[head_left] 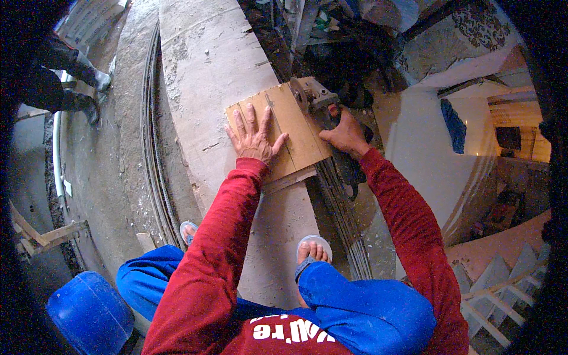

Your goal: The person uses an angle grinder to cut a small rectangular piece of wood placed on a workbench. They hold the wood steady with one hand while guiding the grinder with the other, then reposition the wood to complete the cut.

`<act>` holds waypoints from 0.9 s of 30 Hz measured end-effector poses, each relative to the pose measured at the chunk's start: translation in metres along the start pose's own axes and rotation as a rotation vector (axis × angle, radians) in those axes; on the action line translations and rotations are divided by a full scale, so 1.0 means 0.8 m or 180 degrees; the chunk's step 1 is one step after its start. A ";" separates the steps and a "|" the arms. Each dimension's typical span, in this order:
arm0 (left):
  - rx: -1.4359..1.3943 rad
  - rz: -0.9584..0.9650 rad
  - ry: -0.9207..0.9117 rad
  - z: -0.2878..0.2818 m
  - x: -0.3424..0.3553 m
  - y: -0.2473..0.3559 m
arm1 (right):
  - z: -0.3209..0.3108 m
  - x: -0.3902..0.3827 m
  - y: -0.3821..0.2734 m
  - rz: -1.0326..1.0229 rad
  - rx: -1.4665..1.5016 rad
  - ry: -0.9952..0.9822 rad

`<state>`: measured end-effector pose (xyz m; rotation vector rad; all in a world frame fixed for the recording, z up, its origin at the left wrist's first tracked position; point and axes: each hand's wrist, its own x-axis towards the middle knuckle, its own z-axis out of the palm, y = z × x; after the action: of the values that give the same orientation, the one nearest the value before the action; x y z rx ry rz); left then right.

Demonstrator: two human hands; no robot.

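Resting palm-down, left hand [255, 143] lies flat, fingers spread, on tan rectangular panel [303, 137], gripping nothing; panel lies across long pale dusty plank [204, 71]; right hand [347, 134] clasped round grey-and-black angle grinder [321, 96], round disc [299, 94] over panel's right part; farther off, upper left, another person's dark-trousered legs [81, 68]
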<state>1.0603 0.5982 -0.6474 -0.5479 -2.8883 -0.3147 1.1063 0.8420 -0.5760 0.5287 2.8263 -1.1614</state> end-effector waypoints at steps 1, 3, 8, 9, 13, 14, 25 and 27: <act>0.0017 -0.0017 -0.0062 0.000 0.000 0.000 | 0.000 -0.001 -0.001 0.0051 -0.0010 -0.0011; -0.0007 -0.0002 0.0012 -0.001 0.000 0.000 | 0.000 -0.001 -0.002 0.0013 0.0034 0.0036; 0.0011 -0.0030 -0.0077 -0.004 0.001 0.001 | -0.004 -0.002 -0.004 0.0235 -0.0199 -0.0122; 0.0018 -0.0030 -0.0076 -0.004 0.001 0.001 | -0.005 -0.002 -0.004 0.0217 -0.0169 -0.0123; 0.0022 -0.0017 -0.0071 -0.003 0.001 0.001 | -0.003 -0.005 -0.006 0.0147 -0.0169 0.0021; 0.0008 -0.0014 -0.0044 -0.003 0.001 0.000 | -0.003 -0.006 -0.006 0.0134 -0.0138 -0.0018; 0.0024 -0.0028 -0.0137 -0.001 0.000 -0.001 | 0.000 -0.004 0.007 0.0065 -0.0192 -0.0045; 0.0017 -0.0010 -0.0069 -0.002 0.001 -0.001 | 0.005 -0.004 0.011 0.0137 -0.0243 0.0027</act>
<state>1.0599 0.5976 -0.6461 -0.5494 -2.9102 -0.3032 1.1116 0.8438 -0.5845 0.5877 2.8379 -1.0419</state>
